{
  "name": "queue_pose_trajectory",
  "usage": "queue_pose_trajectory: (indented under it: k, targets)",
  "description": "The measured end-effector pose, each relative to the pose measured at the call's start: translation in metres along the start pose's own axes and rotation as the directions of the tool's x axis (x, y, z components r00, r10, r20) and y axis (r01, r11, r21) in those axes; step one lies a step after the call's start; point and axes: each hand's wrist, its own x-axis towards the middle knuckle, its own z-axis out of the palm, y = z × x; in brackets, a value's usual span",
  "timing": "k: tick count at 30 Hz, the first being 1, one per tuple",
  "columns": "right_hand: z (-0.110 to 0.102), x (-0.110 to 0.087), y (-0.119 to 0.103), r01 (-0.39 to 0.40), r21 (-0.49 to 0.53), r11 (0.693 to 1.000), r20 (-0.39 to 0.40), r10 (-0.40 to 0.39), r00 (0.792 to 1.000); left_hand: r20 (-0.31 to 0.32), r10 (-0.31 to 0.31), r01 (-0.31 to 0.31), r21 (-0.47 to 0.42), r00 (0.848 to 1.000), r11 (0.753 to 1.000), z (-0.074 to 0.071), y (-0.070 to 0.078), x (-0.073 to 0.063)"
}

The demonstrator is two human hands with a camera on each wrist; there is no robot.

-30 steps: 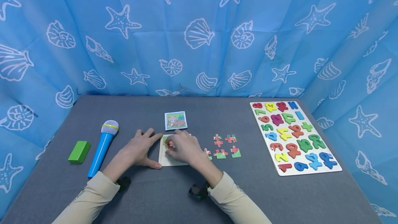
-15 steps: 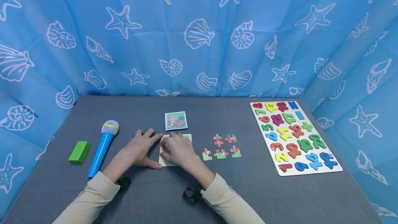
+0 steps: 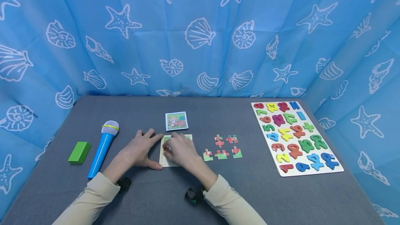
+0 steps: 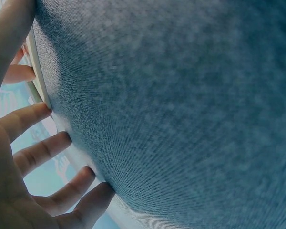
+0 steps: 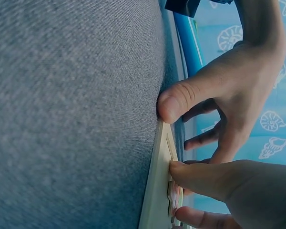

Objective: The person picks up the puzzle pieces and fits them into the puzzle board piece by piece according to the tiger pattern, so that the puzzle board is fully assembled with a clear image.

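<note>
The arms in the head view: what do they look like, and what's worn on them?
A person's bare left hand and right hand emerge from a pale beige left sleeve and right sleeve, each faintly marked. A small black device sits by each wrist.

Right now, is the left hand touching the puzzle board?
Touching: the right wrist view shows the left hand with its thumb against the puzzle board.

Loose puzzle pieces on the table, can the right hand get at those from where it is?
Probably yes: the loose puzzle pieces lie uncovered, just to the right of the right hand, though it would first have to leave the puzzle board.
</note>
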Motion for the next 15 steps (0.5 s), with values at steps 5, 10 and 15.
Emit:
queue_pose_trajectory:
  k: [5, 10, 15]
  targets:
    - [-0.0024, -0.0005, 0.0014, -0.01, 0.01, 1.0, 0.013, 0.01, 1.0, -0.001, 0.003, -0.003, 0.003, 1.0, 1.0, 0.0017, -0.0012, 0.0006]
    - [-0.0063, -0.0004, 0.0042, -0.056, 0.015, 0.998, 0.026, 0.056, 0.998, -0.002, 0.008, -0.008, 0.01, 1.0, 1.0, 0.0021, -0.0008, 0.0005]
    - [-0.0084, -0.0014, 0.0063, -0.072, 0.024, 0.997, 0.047, 0.071, 0.996, 0.002, 0.006, -0.006, 0.007, 1.0, 1.0, 0.0005, -0.0014, 0.0008]
